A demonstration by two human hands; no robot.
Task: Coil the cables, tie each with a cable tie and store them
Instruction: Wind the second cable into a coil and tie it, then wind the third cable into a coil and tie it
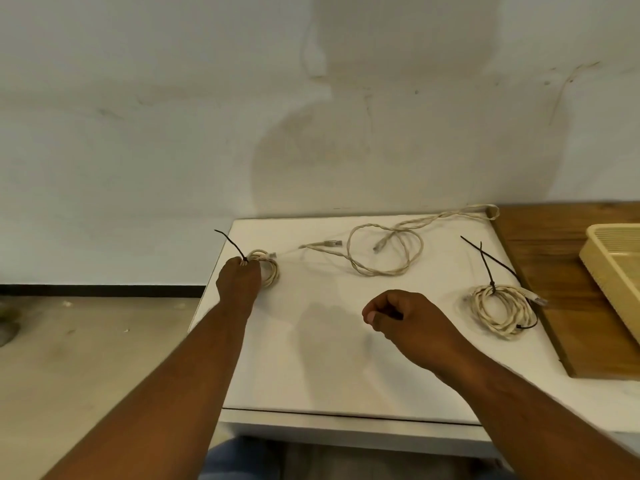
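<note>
The small coil (270, 269) is gripped by the left hand (239, 282) at the far-left corner of the white table (329, 362), apparently to steady its black tie (230, 242), while the right hand (405, 317) is held clenched, seemingly empty

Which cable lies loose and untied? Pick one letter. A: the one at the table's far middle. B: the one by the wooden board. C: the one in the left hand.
A: the loose cable sprawls uncoiled, untied; the small coil in the left hand and the big coil each carry a black tie.
</note>
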